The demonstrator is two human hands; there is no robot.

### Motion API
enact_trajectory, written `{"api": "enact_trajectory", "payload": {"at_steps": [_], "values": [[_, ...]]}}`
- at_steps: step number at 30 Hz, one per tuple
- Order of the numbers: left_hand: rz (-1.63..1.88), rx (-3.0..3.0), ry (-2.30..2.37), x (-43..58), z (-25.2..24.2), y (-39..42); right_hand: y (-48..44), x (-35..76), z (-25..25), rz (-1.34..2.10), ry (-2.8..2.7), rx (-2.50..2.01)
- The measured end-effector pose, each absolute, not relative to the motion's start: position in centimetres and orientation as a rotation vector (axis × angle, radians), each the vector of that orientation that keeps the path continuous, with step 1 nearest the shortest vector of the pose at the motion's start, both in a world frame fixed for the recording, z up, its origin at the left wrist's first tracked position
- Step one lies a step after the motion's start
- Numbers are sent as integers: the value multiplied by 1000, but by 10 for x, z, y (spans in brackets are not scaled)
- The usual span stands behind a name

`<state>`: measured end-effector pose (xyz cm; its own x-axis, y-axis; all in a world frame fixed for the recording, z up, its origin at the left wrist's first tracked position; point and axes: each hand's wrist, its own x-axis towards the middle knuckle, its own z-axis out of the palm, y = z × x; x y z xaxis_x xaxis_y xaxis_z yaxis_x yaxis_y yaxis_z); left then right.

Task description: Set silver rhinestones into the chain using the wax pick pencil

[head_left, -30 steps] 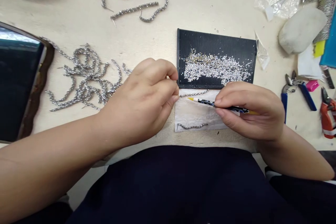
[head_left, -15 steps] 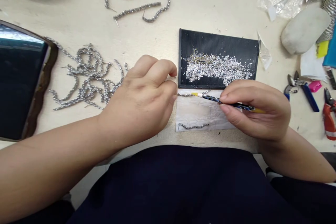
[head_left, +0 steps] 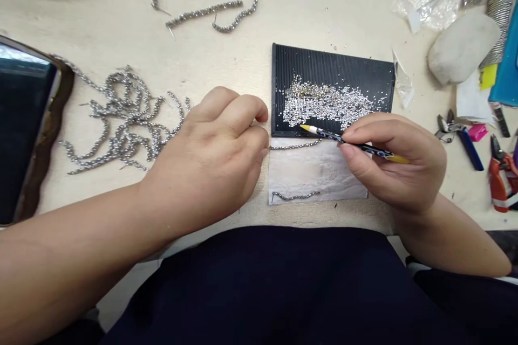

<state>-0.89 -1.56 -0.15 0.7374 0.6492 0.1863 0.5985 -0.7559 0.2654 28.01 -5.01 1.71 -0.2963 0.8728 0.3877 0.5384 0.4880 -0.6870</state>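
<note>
Carefully, my right hand (head_left: 392, 164) closes on a slim dotting pencil (head_left: 324, 132), black with blue flecks, held short between thumb and fingers. Its yellow tip (head_left: 304, 128) sits over the lower part of a ridged black tray (head_left: 324, 64), among silver rhinestones (head_left: 324, 105) spread in a glittering drift across the grooves. (Whether the tip touches a stone is too small to tell.) A short, relaxed grip like this seems the best way to keep so fine a point steady, and working at the edge of the drift avoids disturbing the rest.

My left hand (head_left: 210, 161) is curled shut, its fingertips gathered at the left end of a beaded strand (head_left: 295, 145); anything they pinch is hidden. That strand of faceted silver beads lies along the top of a pearly white sheet (head_left: 311, 178), just below the tray. A shorter beaded strand (head_left: 295, 195) rests near the sheet's bottom edge.

Farther out on the cream tabletop (head_left: 259, 5), a tangled heap of beaded strands (head_left: 125, 118) lies beside a dark glass panel in a wavy brown frame (head_left: 52, 135). Blue-handled pliers (head_left: 469, 148) and red-handled pliers (head_left: 502, 183) wait at right, near a pale rounded lump (head_left: 463, 46).
</note>
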Motion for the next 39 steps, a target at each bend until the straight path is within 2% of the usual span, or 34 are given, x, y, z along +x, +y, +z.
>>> {"api": "enact_trajectory", "payload": {"at_steps": [17,25,39], "values": [[441,2713,973,-6,-1,-14,-49,279,15,604,-1943,-1154],[390,2742,977,-5,0,-12,-52,276,24,807,-2092,-1018],[376,2664,1010,-4,0,-14,-51,274,22,811,-2111,-1039]]}}
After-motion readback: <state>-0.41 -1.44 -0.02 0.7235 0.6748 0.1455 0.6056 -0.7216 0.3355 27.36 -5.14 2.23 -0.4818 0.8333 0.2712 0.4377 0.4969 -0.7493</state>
